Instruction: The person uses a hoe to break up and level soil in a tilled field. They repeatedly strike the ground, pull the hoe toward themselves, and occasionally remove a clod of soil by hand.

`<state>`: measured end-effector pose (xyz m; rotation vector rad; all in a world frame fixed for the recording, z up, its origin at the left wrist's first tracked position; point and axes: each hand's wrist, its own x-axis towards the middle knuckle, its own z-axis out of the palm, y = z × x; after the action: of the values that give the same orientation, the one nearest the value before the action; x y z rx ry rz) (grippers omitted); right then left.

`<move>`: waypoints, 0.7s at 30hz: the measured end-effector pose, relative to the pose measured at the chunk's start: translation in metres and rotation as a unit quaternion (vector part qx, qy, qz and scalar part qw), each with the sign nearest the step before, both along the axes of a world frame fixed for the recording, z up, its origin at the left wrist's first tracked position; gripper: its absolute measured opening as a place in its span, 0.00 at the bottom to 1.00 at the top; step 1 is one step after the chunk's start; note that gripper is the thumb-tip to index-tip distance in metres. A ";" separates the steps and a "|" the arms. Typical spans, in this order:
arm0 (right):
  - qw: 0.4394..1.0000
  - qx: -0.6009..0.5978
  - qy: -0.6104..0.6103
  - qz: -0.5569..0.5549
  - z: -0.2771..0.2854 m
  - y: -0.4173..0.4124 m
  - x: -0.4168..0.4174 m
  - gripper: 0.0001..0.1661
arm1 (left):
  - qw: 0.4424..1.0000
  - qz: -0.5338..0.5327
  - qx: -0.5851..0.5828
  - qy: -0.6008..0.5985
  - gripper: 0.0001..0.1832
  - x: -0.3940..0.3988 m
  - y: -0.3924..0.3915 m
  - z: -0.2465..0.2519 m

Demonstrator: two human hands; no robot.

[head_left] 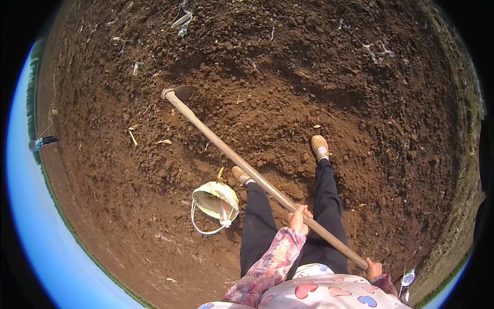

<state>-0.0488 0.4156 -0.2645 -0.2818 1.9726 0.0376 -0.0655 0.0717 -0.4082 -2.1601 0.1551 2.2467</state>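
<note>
A long wooden hoe handle [231, 154] runs slantwise from my hands to the upper left. Its metal blade [184, 92] is partly hidden at the brown tilled soil [247, 104]. Around the middle of the shaft, in front of my dark trousers, my left hand [299, 221] is closed. My right hand [373, 269] grips the shaft's butt end at the lower right, beside my heart-patterned apron [328, 291]. Both my tan shoes stand on the soil, one on each side of the handle.
A pale woven basket [197, 199] with a white handle and a bottle-like thing inside rests left of my leg. Dry husks [133, 137] and plastic scraps [183, 23] lie on the soil. Far left, another person [46, 142] stands with a long-handled tool. Dry grass [463, 162] edges the right.
</note>
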 end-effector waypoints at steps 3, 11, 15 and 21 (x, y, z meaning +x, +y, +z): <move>0.996 -0.046 0.059 0.043 -0.034 -0.043 -0.033 0.16 | 0.996 0.027 -0.065 0.051 0.05 -0.022 -0.045 0.006; 0.965 -0.254 0.007 -0.060 -0.083 -0.260 -0.085 0.19 | 0.936 -0.052 -0.341 0.072 0.07 -0.093 -0.272 -0.009; 0.975 -0.210 0.008 -0.078 -0.061 -0.273 -0.116 0.21 | 0.953 -0.086 -0.275 0.091 0.06 -0.136 -0.286 -0.052; 0.998 0.010 0.052 -0.034 -0.006 -0.085 -0.078 0.21 | 0.993 -0.047 -0.103 0.010 0.04 -0.113 -0.029 -0.075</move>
<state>-0.1266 0.3306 -0.2705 -0.2024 2.0831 0.0280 -0.1780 0.0430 -0.4827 -2.1719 0.4996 2.2934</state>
